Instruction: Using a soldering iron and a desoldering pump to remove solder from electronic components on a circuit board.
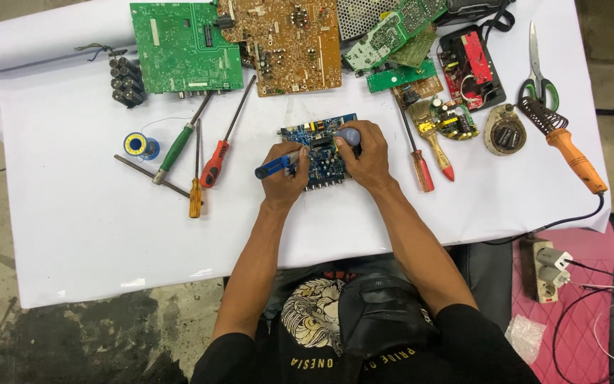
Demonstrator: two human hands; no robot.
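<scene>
A small blue circuit board (315,134) lies on the white sheet in the middle of the table. My left hand (283,178) grips a blue-handled tool (273,168), its tip lying over the board. My right hand (369,158) rests on the board's right part and holds a grey-blue rounded handle (348,135) upright against it. Both forearms reach forward from the bottom of the view.
Left of the board lie green (176,148), red (214,163) and orange (195,198) screwdrivers and a solder spool (136,145). Green (182,46) and brown (289,44) boards sit behind. On the right: a red screwdriver (421,168), brush (431,131), scissors (536,78), orange soldering iron (570,149).
</scene>
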